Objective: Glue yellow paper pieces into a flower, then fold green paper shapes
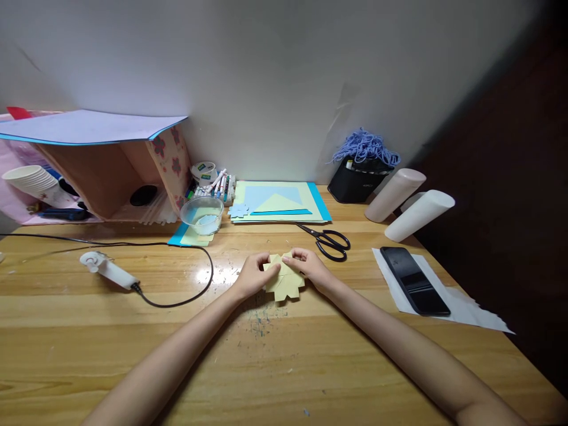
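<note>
- Your left hand (255, 275) pinches the yellow paper piece (286, 285) from its left side, with the thumb lying on top of it.
- Your right hand (309, 267) grips the same piece near its upper right edge, also with the thumb above; the two thumbs are near each other.
- This piece is in the middle of the table (284, 367), between your hands. Its border is notched, and lines like folds cross it.
- The step in hand, as I judge, is working the cut paper with the fingers, perhaps opening or pressing its folds.
- For the next move, I think you need light and even fingers, because thin paper can tear at the notches.
- In front of you, the scissors (316, 234) lie just beyond your right hand, with the handles toward the right; please mind them if you reach forward.
- Beyond the paper piece, the paper stack (243, 192) and the clear bowl (184, 213) limit the room.
- At your left, the cable (212, 275) of the white device (116, 273) makes a loop, apart from your left hand.
- At your right, the phone (412, 281) is well apart, near the table's edge.
- The most open room is between your forearms, toward you.
</note>
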Demonstrator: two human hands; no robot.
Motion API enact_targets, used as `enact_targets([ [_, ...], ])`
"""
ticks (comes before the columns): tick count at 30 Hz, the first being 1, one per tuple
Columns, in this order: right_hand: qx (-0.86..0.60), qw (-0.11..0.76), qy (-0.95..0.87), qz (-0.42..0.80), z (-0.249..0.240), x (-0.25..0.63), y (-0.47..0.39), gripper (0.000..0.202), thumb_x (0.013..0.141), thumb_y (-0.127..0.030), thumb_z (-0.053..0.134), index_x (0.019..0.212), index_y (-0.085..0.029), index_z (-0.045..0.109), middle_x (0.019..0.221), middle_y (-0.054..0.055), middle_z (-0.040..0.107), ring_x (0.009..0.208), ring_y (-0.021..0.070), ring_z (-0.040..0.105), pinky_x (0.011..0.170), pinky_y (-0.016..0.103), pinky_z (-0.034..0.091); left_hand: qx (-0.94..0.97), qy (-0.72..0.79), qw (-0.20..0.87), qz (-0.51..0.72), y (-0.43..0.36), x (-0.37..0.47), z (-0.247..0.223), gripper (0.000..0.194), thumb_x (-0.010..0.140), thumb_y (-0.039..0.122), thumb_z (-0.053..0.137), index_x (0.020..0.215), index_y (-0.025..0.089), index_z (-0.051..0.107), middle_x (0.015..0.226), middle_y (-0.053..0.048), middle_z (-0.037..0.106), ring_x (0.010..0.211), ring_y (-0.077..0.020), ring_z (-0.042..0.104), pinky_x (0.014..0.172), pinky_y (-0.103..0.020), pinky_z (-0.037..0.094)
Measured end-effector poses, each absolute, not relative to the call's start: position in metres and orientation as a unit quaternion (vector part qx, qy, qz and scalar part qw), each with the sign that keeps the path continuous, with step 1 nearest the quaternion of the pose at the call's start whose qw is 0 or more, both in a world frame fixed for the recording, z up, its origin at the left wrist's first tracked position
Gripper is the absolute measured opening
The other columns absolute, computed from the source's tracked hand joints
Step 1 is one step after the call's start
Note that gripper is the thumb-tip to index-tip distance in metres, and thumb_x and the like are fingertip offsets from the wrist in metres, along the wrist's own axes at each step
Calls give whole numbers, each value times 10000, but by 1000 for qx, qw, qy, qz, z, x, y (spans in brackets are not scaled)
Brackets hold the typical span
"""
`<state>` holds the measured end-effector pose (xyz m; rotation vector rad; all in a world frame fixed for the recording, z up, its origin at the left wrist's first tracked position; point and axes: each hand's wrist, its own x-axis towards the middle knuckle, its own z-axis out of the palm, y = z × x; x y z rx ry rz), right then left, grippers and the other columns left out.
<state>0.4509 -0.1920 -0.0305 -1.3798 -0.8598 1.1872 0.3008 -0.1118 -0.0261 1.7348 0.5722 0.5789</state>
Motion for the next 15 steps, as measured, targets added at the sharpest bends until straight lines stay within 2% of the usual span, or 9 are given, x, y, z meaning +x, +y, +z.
enact_targets([
  [5, -589, 542, -360, 479, -26, 449, -192, 330, 702, -469, 574, 623, -151, 535, 528, -34, 493, 466, 78, 423, 445, 202, 318, 730, 247, 589, 242, -113, 301, -23, 180, 689, 300, 557, 608, 139, 550, 619, -7, 531, 602, -125, 472, 561, -224, 351],
  [10, -581, 529, -397, 474, -24, 448, -193, 283, 605, -392, 687, 710, -150, 584, 603, -23, 551, 533, 94, 482, 495, 208, 356, 756, 246, 560, 234, -113, 300, -22, 194, 706, 282, 536, 571, 142, 525, 579, 1, 490, 579, -118, 448, 537, -222, 332],
  [15, -585, 534, -390, 469, -30, 450, -192, 303, 679, -450, 611, 686, -148, 583, 580, -23, 535, 505, 88, 456, 476, 207, 335, 744, 245, 575, 236, -114, 301, -23, 164, 701, 265, 539, 594, 142, 540, 602, -5, 508, 590, -121, 453, 549, -228, 333],
])
